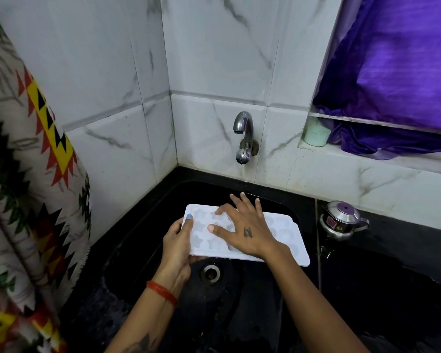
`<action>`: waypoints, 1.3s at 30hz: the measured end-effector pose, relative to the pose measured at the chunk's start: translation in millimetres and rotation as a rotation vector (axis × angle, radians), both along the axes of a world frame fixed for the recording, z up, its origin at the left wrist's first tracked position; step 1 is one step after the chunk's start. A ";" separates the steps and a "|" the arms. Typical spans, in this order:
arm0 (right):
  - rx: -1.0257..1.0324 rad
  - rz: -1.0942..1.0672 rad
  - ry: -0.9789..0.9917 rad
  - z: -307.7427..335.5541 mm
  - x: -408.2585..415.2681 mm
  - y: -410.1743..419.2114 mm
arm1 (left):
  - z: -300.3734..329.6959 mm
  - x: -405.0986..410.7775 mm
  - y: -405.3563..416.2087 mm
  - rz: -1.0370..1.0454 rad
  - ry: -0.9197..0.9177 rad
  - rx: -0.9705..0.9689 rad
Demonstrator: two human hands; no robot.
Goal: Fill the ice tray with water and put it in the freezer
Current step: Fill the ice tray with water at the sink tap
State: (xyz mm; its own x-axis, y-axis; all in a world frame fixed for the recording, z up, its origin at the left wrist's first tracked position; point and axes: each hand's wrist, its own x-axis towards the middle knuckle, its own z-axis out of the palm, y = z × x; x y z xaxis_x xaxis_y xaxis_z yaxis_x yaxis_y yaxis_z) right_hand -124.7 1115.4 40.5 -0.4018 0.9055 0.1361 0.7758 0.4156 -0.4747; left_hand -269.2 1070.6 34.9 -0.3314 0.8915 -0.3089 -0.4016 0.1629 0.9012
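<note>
Left hand [177, 240] grips the ice tray [294, 247] by its left edge over the sink [148, 240]; right hand [245, 225] lies flat, fingers spread. Tap [243, 128] dry, filling and freezing remain.

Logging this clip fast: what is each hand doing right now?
Left hand: grips the tray's left edge, above the sink.
Right hand: open, fingers spread flat on the tray.

The white plastic ice tray with star-shaped cells [242, 235] sits over the black sink [278, 200], above its drain [210, 272]. The chrome wall tap [243, 136] is at 12 o'clock; a small steel pot [340, 220] stands on the counter [392, 250] at 3 o'clock.
</note>
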 end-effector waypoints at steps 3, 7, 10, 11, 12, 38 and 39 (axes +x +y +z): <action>-0.011 0.010 -0.015 0.7 -0.7 0.3 | -1.0 -0.3 1.2 -0.002 0.008 0.006; -0.041 0.014 -0.020 3.2 -0.2 0.6 | -1.1 0.4 2.5 -0.003 0.009 0.005; -0.036 0.008 -0.047 5.6 2.0 1.6 | -2.1 0.9 2.6 -0.011 0.016 0.000; -0.032 0.007 -0.060 6.8 2.7 1.5 | -2.5 0.9 2.6 -0.011 0.018 -0.001; -0.024 0.005 -0.074 7.7 3.1 1.5 | -2.9 0.9 2.7 -0.011 0.019 -0.002; -0.021 0.011 -0.068 8.7 2.4 0.8 | -3.8 2.7 -1.0 -0.030 0.012 -0.004; 0.008 0.012 -0.098 8.2 2.8 0.3 | -3.9 2.6 -1.2 -0.029 0.010 -0.004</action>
State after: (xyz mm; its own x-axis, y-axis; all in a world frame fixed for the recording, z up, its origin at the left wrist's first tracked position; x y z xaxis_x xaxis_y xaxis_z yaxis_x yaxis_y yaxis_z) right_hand -121.9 1115.7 48.7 -0.4243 0.8997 0.1024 0.8134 0.4283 -0.3937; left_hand -266.6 1069.4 31.0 -0.3082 0.8997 -0.3091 -0.3877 0.1779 0.9044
